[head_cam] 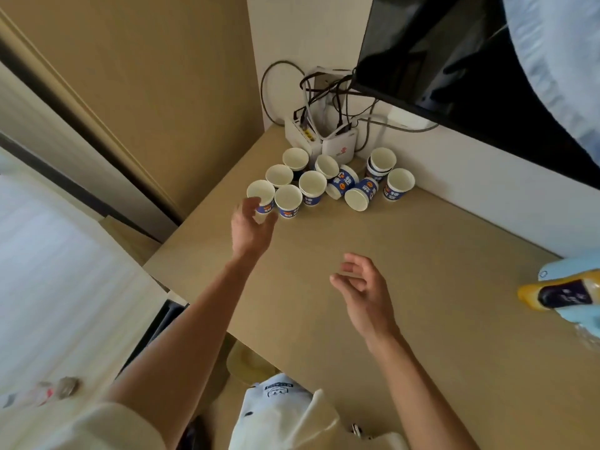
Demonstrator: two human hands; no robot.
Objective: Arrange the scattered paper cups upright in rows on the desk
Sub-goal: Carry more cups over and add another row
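The left hand [251,227] hovers open at the nearest upright cup [261,196], fingers loosely curled beside its wall and gripping nothing; a careless nudge there could topple the tightly packed standing cups [297,178], since thin, light paper tips easily. Further right, two tipped cups [350,186] lie on their sides among the cluster on the smooth matte desk [422,271]; their tapered round walls could roll toward the router [339,147] and its cables. The right hand [365,293] hangs empty, half open, well apart from the cups.
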